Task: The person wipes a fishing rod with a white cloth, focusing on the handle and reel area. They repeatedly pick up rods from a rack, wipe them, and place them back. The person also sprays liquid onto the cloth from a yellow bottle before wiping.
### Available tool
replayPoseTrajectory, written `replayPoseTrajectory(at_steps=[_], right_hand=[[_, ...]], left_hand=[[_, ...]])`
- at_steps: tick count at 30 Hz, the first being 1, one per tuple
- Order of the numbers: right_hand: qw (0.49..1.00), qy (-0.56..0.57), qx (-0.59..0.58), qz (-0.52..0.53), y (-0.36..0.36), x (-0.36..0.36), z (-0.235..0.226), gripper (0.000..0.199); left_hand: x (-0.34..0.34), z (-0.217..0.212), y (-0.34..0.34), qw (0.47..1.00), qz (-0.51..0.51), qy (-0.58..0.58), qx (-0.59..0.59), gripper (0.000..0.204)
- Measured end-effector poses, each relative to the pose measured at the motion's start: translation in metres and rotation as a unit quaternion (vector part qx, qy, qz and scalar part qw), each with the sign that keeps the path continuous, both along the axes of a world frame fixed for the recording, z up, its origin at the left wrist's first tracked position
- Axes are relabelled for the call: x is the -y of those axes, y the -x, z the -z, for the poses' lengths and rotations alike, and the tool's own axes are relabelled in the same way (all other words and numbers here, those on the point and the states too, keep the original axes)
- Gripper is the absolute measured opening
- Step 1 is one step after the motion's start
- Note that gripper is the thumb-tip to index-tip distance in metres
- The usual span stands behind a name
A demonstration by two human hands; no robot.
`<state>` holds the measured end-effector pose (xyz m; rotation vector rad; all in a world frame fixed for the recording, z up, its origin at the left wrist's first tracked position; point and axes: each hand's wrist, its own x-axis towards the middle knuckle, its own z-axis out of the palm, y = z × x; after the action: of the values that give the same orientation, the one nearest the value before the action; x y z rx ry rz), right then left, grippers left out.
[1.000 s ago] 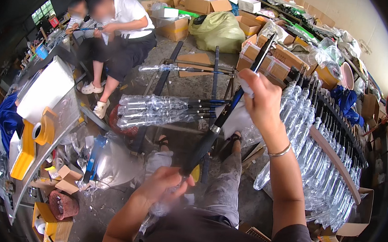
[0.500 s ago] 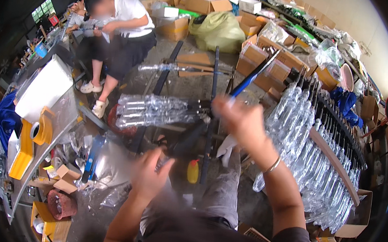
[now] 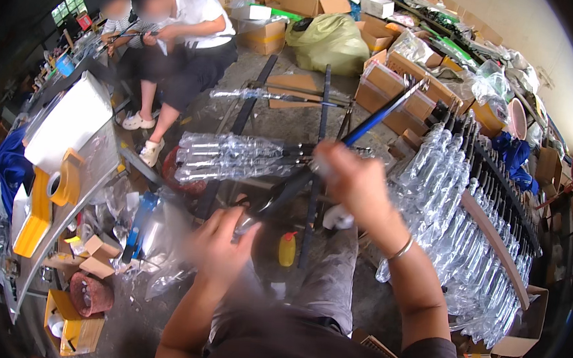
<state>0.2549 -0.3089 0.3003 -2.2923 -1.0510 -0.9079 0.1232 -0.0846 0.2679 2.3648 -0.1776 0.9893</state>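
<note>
The right hand (image 3: 358,178) is clamped around the upper part of a long, thin dark rod with a blue section (image 3: 343,150) that slants up toward the cardboard boxes, while the left hand (image 3: 223,242), blurred, is closed on the rod's lower end just above the person's grey-trousered lap; the two hands are apart along its length. Whether a clear plastic sleeve is already on this rod is too smeared to tell, so the wrapping looks to be in hand rather than finished. A good share seems done: a long row of rods in clear plastic wrapping (image 3: 474,216) leans on a rack at the right, and a smaller bundle of wrapped rods (image 3: 234,157) lies across a stand just beyond the hands. Bare dark rods (image 3: 323,114) lie on the concrete floor ahead. A small yellow bottle (image 3: 286,248) stands between the knees. To the left, a cluttered bench (image 3: 49,240) carries a yellow tape dispenser (image 3: 61,183). Another seated person in a white shirt (image 3: 191,27) works well apart, beside a yellow-green sack (image 3: 329,39).
</note>
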Motion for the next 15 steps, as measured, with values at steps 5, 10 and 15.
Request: replayPoseTrajectory(at_steps=[5, 10, 15], right_hand=[[0.993, -0.077, -0.08, -0.045, 0.007, 0.0, -0.029, 0.051], [0.978, -0.062, -0.138, -0.141, 0.053, -0.03, -0.004, 0.059], [0.995, -0.039, -0.037, -0.084, 0.047, -0.033, -0.009, 0.055]], left_hand=[[0.004, -0.003, 0.001, 1.0, -0.016, -0.01, -0.018, 0.034], [0.01, -0.009, -0.003, 0.999, -0.033, -0.022, -0.008, 0.035], [0.012, -0.018, -0.001, 0.998, -0.012, 0.038, -0.058, 0.03]])
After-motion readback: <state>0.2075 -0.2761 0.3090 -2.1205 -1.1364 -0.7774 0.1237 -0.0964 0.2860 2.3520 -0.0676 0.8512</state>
